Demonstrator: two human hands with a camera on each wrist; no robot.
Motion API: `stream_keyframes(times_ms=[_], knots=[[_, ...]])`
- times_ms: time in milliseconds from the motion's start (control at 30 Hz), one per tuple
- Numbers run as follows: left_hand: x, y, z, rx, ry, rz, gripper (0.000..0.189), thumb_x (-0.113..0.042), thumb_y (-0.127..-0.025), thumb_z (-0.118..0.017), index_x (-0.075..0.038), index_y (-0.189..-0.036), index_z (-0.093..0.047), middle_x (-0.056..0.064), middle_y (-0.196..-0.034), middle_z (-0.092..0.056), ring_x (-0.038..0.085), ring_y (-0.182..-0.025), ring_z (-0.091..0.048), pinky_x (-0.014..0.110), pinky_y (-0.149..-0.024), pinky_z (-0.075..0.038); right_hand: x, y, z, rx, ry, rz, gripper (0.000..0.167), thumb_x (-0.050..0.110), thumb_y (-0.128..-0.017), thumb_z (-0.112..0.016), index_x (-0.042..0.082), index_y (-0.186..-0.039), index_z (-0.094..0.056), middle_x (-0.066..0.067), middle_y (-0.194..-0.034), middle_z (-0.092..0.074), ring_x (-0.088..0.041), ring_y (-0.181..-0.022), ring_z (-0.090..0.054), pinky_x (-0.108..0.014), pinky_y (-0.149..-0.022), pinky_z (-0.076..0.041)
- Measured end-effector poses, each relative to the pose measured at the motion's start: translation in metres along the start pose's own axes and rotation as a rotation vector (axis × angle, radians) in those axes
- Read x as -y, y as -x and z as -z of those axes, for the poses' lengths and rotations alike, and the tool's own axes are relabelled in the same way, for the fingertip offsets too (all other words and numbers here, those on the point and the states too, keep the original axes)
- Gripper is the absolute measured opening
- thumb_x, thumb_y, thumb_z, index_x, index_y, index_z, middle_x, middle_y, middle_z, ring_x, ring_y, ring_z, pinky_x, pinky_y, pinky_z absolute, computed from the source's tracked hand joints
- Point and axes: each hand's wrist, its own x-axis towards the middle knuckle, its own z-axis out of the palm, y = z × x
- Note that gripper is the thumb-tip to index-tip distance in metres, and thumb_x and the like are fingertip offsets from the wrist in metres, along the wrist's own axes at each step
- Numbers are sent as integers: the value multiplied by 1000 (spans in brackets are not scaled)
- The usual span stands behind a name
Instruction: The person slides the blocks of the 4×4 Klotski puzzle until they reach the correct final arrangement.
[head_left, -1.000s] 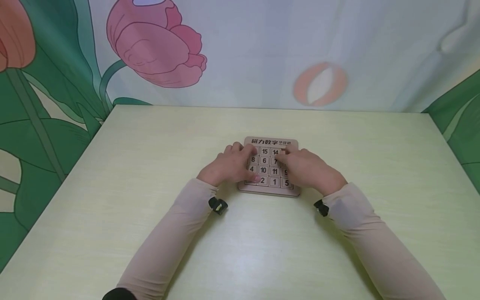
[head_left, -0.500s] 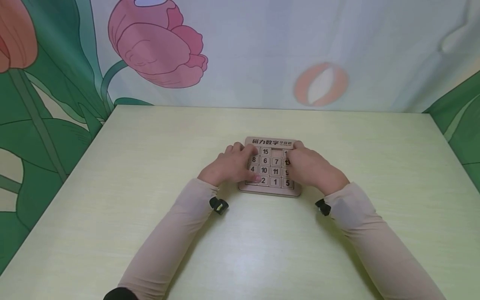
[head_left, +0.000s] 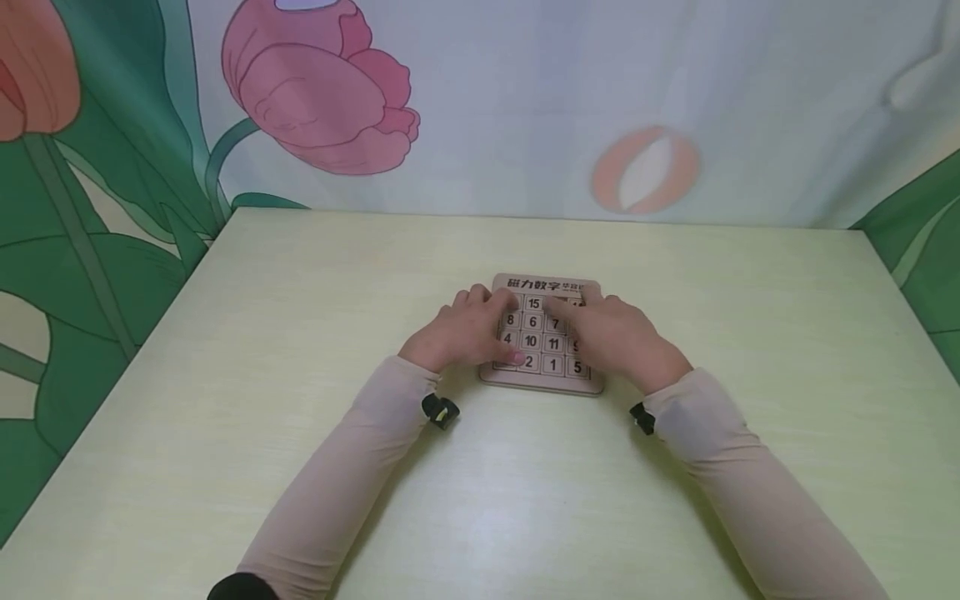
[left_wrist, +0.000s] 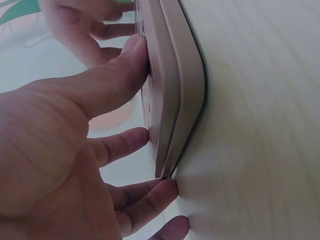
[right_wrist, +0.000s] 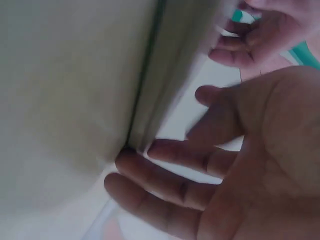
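Observation:
A number sliding puzzle [head_left: 553,343] lies flat on the table, its numbered tiles set in a pinkish-beige frame with Chinese lettering along the top. My left hand [head_left: 459,331] holds its left side. In the left wrist view the left thumb [left_wrist: 131,60] presses the tile face, while other fingers rest at the frame's edge and on the table. My right hand [head_left: 622,340] is over the right side, a finger reaching left beside tile 15 [head_left: 533,304] and covering part of the top row. In the right wrist view, loosely bent fingers [right_wrist: 150,175] are at the frame's corner.
The pale wood-grain table [head_left: 337,275] extends around the puzzle. Behind it hangs a light curtain [head_left: 517,108] printed with flowers and leaves. A dark strap [head_left: 439,411] is on the left wrist, another dark strap [head_left: 642,417] on the right.
Tile 14 slid right along the top row under the right fingers, leaving a gap beside 15. The right finger then moved back left over that gap. The left hand stayed in place.

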Motion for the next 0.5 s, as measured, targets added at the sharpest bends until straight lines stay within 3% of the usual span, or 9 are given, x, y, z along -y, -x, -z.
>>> stream_keyframes(times_ms=[67,200,333,500], knots=[[0,0,1,-5,-3,-2,72,-50,-88,-75,-21,-146,-42,12,-133,-44,27,-114,-41,48,-101,-40,3,-1,-3,1,21,-1,55,11,-105,-47,28,-157,-40,-26,-123,-42,-34,-84,-49,-41,-63,-48],[-1,0,1,-12,-6,0,72,-50,-88,-75,-21,-145,-43,12,-133,-44,27,-114,-41,48,-100,-40,9,-1,-5,-7,43,0,55,10,-104,-48,28,-156,-42,-24,-116,-40,-35,-84,-46,-41,-61,-47],[0,-1,0,-10,-7,5,73,-50,-88,-75,-21,-146,-43,13,-134,-44,27,-114,-42,48,-101,-40,9,-1,-4,8,52,-5,55,9,-102,-50,19,-156,-43,-28,-125,-41,-36,-88,-49,-45,-67,-50],[1,-1,-2,-10,-9,5,73,-50,-88,-76,-21,-147,-43,13,-134,-45,27,-114,-42,48,-101,-40,5,-1,-1,6,29,-7,50,5,-97,-56,6,-147,-53,-27,-123,-44,-31,-77,-55,-42,-64,-51]])
